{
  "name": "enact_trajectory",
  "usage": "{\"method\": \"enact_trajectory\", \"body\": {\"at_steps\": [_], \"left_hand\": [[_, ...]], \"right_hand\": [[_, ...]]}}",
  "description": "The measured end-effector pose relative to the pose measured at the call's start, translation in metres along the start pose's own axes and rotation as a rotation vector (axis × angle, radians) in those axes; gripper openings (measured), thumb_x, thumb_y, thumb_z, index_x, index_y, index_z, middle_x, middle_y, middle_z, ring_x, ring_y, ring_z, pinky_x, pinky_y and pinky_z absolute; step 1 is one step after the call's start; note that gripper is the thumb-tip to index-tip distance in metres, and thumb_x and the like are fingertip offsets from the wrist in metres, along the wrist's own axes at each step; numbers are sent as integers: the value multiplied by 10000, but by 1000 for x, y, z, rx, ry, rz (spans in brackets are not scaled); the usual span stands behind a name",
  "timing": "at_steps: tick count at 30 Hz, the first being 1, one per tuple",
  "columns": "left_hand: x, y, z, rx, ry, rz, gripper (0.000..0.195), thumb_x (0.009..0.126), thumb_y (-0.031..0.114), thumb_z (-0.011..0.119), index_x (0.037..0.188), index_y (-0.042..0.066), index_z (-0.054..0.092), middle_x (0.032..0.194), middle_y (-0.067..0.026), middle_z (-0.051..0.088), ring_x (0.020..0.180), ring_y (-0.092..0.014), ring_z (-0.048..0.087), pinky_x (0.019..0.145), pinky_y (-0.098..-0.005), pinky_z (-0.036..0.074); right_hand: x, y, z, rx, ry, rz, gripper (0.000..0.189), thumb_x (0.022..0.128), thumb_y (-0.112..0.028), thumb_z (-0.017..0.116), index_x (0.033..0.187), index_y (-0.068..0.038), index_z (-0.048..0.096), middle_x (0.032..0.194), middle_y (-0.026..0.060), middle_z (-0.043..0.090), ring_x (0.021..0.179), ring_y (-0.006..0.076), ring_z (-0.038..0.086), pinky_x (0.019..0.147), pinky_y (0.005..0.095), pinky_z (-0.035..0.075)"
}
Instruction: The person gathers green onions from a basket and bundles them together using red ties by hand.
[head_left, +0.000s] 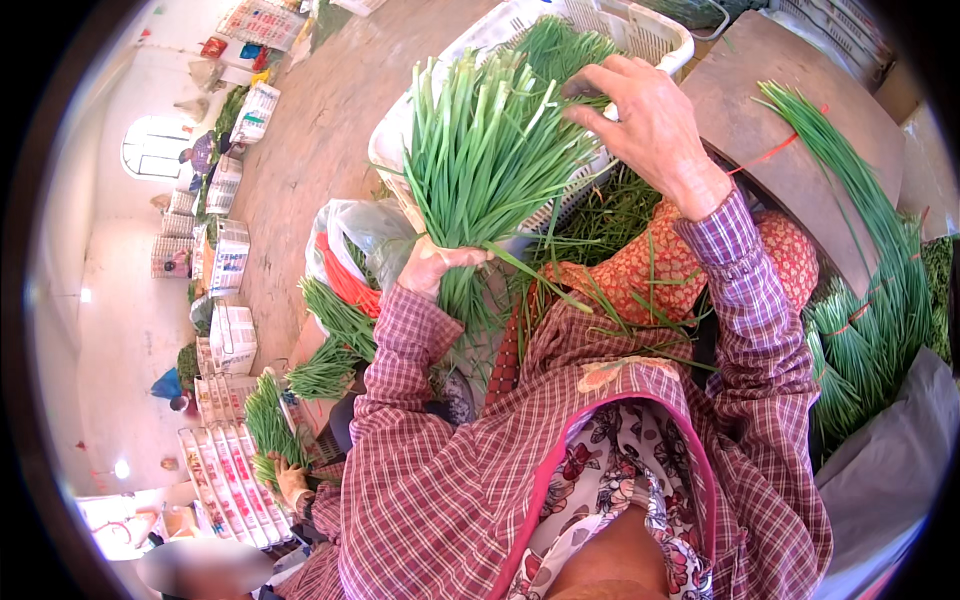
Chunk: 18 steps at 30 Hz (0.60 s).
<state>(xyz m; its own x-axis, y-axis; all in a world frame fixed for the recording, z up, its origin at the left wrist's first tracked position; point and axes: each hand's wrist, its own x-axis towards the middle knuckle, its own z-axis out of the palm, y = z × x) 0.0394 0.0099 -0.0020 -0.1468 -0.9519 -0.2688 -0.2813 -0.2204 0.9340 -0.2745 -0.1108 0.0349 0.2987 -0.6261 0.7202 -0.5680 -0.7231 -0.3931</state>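
My left hand (442, 262) is closed around a large loose bunch of garlic chives (480, 157), its pale cut ends pointing away from me and its leaf tips hanging below my fist. At the bunch's right side, my right hand (637, 120) is raised with thumb and fingers apart; no stalk is plainly held in it. Behind the bunch stands a white plastic crate (679, 49) with more green chives (559, 49) inside. A few loose leaves lie over my lap and the red patterned cloth (667, 270).
Tied chive bundles (877, 337) lie at the right, beside a brown board (817, 90) with one bundle on it. A plastic bag (360, 225) with red ties (345, 277) is at the left. A co-worker's gloved hand (291, 480) touches chives at lower left. Stacked crates line the far floor.
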Motion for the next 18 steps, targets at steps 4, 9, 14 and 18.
{"method": "enact_trajectory", "body": {"at_steps": [4,9,14,18], "left_hand": [[-2,6,5,-39,-28,41,532,704,299,756,1071,-77,668,987,-153,714,881,-226,688,796,-342,557],[-4,-17,-13,-110,-80,76,615,681,292,764,1143,-88,620,1020,-184,701,926,-277,686,814,-379,565],[-1,-55,-49,-74,-242,-6,621,733,248,795,1205,-92,580,1089,-217,682,953,-313,683,826,-420,568],[1,-36,-34,-147,-293,-7,560,730,147,810,1193,-86,596,1123,-227,673,954,-331,684,824,-451,572]], "right_hand": [[2,-1,10,-86,-13,-45,208,840,-309,709,955,-136,689,880,63,595,944,274,593,837,430,470],[-3,25,-9,-186,14,64,229,890,-340,668,978,-131,694,893,58,613,918,233,606,825,421,483],[-5,31,-16,107,-78,56,341,912,-386,618,1088,-103,694,962,111,612,998,295,592,891,412,461],[6,24,-14,443,-360,14,363,918,-368,592,1101,-70,692,1058,121,636,1040,304,591,927,399,450]]}}
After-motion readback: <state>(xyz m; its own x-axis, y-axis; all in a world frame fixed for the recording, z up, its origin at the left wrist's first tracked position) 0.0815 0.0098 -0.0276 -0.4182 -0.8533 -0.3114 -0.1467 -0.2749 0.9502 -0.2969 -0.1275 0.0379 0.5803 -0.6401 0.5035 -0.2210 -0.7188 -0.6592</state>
